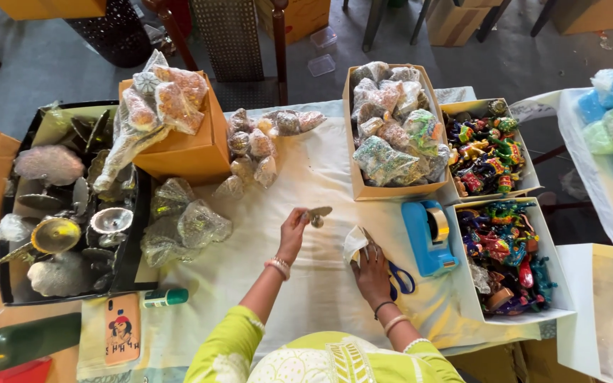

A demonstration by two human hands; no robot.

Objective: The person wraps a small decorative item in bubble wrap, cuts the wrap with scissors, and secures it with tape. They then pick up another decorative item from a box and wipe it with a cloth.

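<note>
My left hand [292,230] is up off the table, pinching a small flat metal leaf-shaped piece [316,214] between thumb and fingertips. My right hand [372,273] is down on the white cloth-covered table [306,284], fingers closed on a small clear plastic pouch [354,243], which sits just right of and below the leaf piece. Right beside that hand are blue-handled scissors [400,278], and just past them a blue tape dispenser [427,234]. Further right, two white boxes of bright painted figurines [506,259]. Left of my grip there's a pile of crinkly clear-wrapped bundles [182,220], then a black tray of shiny metal dishes [72,213]. Beyond my hands, a cardboard box stuffed with wrapped packets [391,128] and an orange carton [189,145] with more packets on top.
</note>
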